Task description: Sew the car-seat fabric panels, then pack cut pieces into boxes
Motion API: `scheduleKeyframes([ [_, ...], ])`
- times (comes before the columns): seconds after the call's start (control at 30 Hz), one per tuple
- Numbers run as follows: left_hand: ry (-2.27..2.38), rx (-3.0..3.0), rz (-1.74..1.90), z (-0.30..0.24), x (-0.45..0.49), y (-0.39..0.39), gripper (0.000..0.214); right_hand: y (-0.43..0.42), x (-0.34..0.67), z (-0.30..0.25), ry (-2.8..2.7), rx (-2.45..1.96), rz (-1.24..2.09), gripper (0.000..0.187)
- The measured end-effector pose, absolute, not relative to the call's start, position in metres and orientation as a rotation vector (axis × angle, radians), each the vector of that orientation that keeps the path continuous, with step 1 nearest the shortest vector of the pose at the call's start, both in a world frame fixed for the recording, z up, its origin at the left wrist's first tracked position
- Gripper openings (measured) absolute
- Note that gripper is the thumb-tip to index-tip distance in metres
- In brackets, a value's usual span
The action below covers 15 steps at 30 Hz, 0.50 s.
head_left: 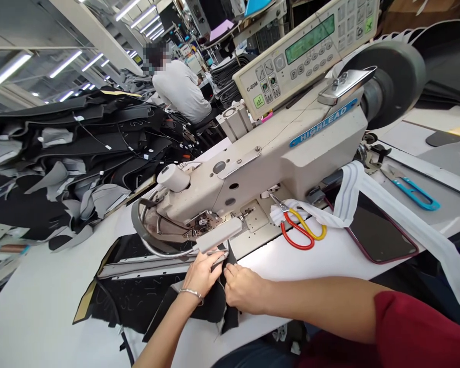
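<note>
A black fabric panel (210,301) with pale stitched marks runs from the table up to the sewing machine's needle area (203,222). My left hand (201,273), wearing a thin bracelet, pinches the panel's edge just below a white lamp bar (218,235). My right hand (245,289), with a red sleeve further up the arm, presses and grips the same fabric right beside it. The machine's head partly hides the needle and the fabric beneath it.
Red-and-yellow scissors (301,230), white webbing (348,202), a phone (379,232) and blue snips (414,191) lie right of the machine. Several black and grey fabric pieces (61,158) are heaped at the left. A seated person (180,87) works beyond.
</note>
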<state>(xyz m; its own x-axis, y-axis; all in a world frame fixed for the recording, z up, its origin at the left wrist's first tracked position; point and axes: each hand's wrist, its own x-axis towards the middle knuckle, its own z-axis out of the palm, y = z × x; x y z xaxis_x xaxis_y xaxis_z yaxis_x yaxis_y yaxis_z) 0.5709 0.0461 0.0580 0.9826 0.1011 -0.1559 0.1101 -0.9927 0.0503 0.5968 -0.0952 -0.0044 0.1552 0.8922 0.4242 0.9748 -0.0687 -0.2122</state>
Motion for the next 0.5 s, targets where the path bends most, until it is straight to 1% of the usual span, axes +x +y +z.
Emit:
scheduleKeyframes([
  [0.23, 0.076, 3.067, -0.385, 0.063, 0.576, 0.043, 0.03, -0.096, 0.592, -0.004, -1.743, -2.084, -0.286, 0.028],
  [0.5, 0.277, 3.053, -0.642, 0.068, 0.585, 0.026, 0.034, -0.091, 0.59, -0.018, -1.738, -2.063, -0.443, 0.026],
])
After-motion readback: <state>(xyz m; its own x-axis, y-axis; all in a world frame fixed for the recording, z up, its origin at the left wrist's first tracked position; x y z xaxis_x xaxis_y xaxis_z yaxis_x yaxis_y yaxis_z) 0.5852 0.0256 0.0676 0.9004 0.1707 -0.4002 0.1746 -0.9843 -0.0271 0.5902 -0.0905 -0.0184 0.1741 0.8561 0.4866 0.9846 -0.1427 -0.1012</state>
